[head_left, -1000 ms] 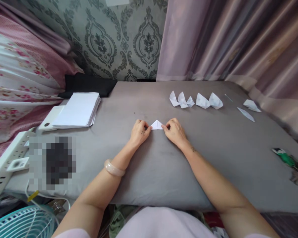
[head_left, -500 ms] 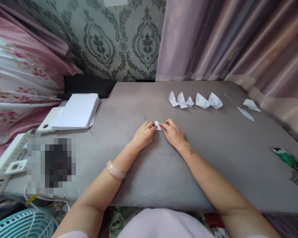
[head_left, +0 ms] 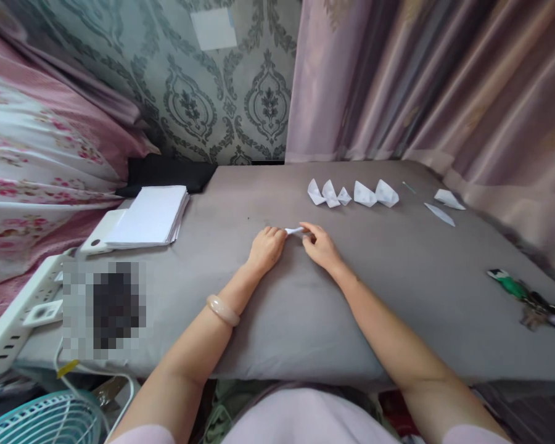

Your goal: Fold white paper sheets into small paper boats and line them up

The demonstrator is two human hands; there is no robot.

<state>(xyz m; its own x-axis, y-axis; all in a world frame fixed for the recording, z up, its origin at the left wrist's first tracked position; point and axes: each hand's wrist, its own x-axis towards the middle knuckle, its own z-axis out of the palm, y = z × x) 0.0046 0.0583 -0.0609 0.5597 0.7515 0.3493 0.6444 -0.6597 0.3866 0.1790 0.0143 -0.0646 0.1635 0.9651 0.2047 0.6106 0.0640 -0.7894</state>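
Note:
A small folded piece of white paper is between my hands, near the middle of the grey-covered table. My left hand is closed on the paper's left end, its fingers curled over it. The thumb and index finger of my right hand are parted, and a fingertip touches the paper's right end. Beyond my right hand stand several folded paper boats in a row. Two more folded papers, an upright one and a flat one, lie further right.
At the left is a stack of white paper, with a black folded cloth behind it. A power strip lies along the left edge, above a fan. A keychain with a green piece is at the right.
The paper shows as a small triangle earlier and as a thin, narrow strip now. My right finger and thumb have spread from a pinch. The view has tilted up slightly.

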